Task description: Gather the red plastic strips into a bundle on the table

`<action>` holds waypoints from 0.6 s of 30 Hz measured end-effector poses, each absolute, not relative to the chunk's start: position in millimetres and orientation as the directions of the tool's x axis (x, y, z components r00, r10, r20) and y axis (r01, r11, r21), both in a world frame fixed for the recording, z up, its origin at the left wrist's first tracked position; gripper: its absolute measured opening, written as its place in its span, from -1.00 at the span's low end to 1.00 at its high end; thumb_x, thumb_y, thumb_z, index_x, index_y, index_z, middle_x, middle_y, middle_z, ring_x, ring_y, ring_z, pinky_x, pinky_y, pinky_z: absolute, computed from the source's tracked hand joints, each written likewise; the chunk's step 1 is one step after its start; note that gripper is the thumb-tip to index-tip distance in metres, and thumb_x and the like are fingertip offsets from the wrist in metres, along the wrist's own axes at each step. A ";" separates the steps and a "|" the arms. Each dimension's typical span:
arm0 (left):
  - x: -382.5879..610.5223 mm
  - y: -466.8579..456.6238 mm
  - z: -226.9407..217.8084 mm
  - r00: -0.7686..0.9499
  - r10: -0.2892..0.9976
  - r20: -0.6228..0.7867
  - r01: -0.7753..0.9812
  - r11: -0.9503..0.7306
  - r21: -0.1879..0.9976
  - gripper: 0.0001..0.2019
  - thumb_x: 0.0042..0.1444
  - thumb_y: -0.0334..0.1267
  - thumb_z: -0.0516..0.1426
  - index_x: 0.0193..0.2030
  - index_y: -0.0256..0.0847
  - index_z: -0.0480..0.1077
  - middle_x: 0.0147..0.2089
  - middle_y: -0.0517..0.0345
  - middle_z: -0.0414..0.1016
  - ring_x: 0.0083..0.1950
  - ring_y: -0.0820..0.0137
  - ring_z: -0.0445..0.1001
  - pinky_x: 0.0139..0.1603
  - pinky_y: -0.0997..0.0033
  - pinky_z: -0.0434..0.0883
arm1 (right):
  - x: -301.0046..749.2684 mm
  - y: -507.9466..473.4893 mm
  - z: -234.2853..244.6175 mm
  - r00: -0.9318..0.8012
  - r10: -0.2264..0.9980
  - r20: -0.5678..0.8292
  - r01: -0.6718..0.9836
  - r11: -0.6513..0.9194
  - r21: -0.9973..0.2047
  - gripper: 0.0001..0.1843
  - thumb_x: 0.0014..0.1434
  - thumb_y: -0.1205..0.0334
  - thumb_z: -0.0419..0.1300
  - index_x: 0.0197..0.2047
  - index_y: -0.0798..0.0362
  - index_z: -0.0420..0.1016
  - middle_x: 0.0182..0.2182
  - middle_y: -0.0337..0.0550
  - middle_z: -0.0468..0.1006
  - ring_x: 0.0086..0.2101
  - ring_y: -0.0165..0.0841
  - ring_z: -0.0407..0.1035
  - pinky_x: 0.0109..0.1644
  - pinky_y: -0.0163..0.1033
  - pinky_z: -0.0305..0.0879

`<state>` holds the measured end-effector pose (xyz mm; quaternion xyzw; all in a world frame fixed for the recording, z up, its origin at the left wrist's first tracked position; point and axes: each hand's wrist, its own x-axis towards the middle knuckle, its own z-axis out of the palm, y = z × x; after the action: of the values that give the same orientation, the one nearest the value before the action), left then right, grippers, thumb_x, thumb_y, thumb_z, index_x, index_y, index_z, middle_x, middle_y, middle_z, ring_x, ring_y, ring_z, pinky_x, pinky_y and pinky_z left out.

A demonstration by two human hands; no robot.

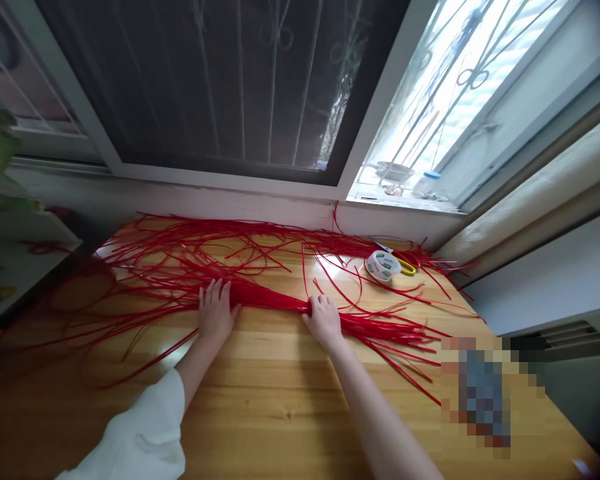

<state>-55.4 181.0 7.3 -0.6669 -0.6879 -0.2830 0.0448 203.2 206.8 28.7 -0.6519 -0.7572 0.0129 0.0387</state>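
A big bundle of long red strips (267,293) lies across a wooden table (280,393). The strips fan out loosely to the left and far side and taper to the right. My left hand (215,312) rests flat on the bundle with its fingers spread. My right hand (323,317) is closed around the gathered part of the bundle, where the strips are tightest.
A roll of tape (383,265) and yellow-handled scissors (405,265) lie at the far right of the table. A blurred-out object (480,393) sits near the right edge. A window sill and wall (280,203) run behind the table, and a white shelf (15,260) stands at the left.
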 end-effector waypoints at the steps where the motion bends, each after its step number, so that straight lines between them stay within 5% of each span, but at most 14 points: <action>1: -47.5 174.0 8.2 -0.106 0.889 0.446 0.929 -0.071 0.363 -0.52 0.06 -0.24 0.06 0.13 -0.40 0.24 0.21 -0.29 0.23 0.28 -0.01 0.08 0.25 -0.14 -0.05 | 198.6 210.3 29.3 -0.132 0.990 0.041 0.989 0.134 -0.063 -0.69 0.03 0.21 0.12 -0.14 0.16 0.40 -0.17 0.08 0.41 -0.10 -0.15 0.22 -0.01 -0.14 0.09; 7: 7.2 95.4 -1.9 0.018 0.941 0.338 0.622 -0.275 0.733 -0.59 0.04 -0.37 0.04 0.08 -0.16 0.29 0.15 -0.07 0.31 0.17 0.18 0.27 0.18 0.02 0.21 | 181.2 222.3 43.7 -0.089 0.996 0.002 0.991 0.089 -0.100 -0.75 0.16 0.19 -0.03 -0.17 0.16 0.33 -0.26 0.05 0.48 -0.24 -0.20 0.34 -0.22 -0.20 0.12; 12: 25.8 73.2 -11.3 -0.099 0.993 0.067 0.132 -0.053 0.990 -0.69 0.05 -0.23 0.11 -0.03 -0.14 0.35 0.03 -0.04 0.40 0.07 0.25 0.37 0.15 0.14 0.25 | 160.9 216.5 82.2 -0.159 0.978 0.138 0.972 0.179 -0.154 -0.81 0.19 0.21 -0.05 -0.19 0.09 0.27 -0.31 -0.06 0.49 -0.28 -0.26 0.36 -0.25 -0.24 0.09; 15: 22.1 93.5 -1.8 -0.197 0.969 -0.147 -0.259 0.093 0.961 -0.65 -0.05 -0.11 0.20 -0.12 -0.18 0.35 -0.04 -0.04 0.44 0.01 0.25 0.41 0.11 0.15 0.27 | 137.9 202.1 109.5 -0.220 0.937 0.273 0.953 0.266 -0.146 -0.83 0.16 0.21 -0.01 -0.20 0.10 0.26 -0.29 -0.04 0.48 -0.22 -0.22 0.34 -0.17 -0.21 0.11; 18: 13.0 116.9 21.3 -0.164 0.952 -0.260 -0.569 0.125 0.813 -0.58 -0.12 -0.01 0.24 -0.14 -0.16 0.36 -0.03 0.01 0.45 0.05 0.26 0.40 0.12 0.21 0.26 | 109.3 178.3 122.7 -0.308 0.924 0.226 0.927 0.345 -0.146 -0.80 0.14 0.18 0.03 -0.19 0.10 0.26 -0.32 -0.03 0.48 -0.27 -0.21 0.36 -0.23 -0.19 0.16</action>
<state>13.0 116.9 21.3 -0.2185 -0.4379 -0.6245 -0.6087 109.3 178.3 122.7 -0.5724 -0.8086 -0.0057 0.1358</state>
